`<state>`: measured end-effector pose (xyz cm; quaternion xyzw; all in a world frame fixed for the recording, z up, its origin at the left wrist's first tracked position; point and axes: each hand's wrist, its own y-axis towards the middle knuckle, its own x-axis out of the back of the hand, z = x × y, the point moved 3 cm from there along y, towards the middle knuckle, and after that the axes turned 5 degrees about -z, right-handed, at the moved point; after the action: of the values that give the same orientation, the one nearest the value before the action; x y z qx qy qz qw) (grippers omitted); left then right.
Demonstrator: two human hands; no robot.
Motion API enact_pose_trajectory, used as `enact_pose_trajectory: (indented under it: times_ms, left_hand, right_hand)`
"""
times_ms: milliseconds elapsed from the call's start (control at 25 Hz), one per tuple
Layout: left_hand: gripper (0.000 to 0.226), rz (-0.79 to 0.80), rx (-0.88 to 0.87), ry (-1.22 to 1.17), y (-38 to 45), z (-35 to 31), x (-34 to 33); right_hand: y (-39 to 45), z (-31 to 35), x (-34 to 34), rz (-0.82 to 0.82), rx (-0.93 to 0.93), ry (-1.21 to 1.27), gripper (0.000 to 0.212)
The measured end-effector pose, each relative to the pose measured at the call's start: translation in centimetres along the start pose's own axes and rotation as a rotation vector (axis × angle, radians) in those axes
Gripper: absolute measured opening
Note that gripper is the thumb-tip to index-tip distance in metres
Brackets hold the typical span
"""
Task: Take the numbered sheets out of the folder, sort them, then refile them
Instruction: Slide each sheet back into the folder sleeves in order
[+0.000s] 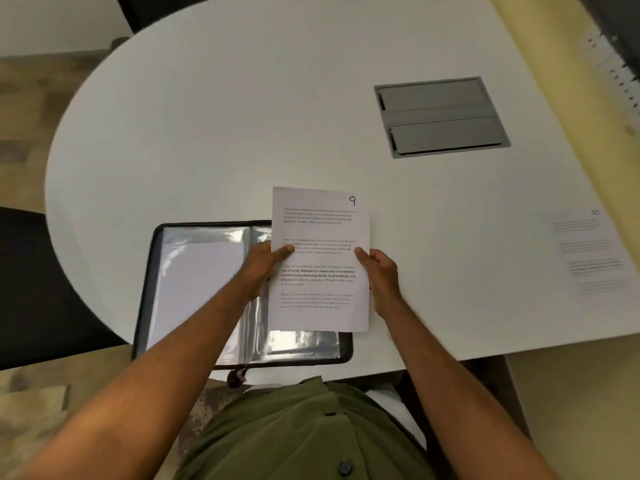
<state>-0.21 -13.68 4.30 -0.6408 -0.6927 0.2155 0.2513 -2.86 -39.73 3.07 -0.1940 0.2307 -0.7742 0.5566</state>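
Note:
A white printed sheet (320, 216) with a handwritten 9 in its top right corner is held up over the table. My left hand (265, 265) pinches its left edge, thumb on the front. My right hand (379, 271) grips the right edge the same way. Under the sheet lies a black display folder (194, 292), open, with shiny clear sleeves; its right page is partly hidden by the sheet. Another printed sheet (588, 251) lies flat at the table's right, its corner number blurred.
The white rounded table (242, 116) has a grey cable hatch (441, 116) set in it at the back right. A dark chair (31, 289) stands at the left. The table's near edge runs just under the folder, by my green shirt.

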Motion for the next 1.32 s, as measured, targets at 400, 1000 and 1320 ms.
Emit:
enact_pose_trajectory:
  times_ms: [400,1000,1320]
  left_hand:
    - [0.027,-0.014,0.030,-0.116,2.1,0.6,9.0]
    - [0.021,-0.180,-0.312,0.506,14.0,0.6,4.1]
    - [0.061,-0.087,-0.672,1.258,14.5,4.7,2.5]
  right_hand:
    - [-2.4,-1.0,-9.7,0.149,0.014,-0.148,0.028]
    - [6.9,0.4,-5.1,-0.042,0.059,-0.317,0.020]
    - [10.4,1.6,-4.9,-0.179,0.063,-0.214,0.014]
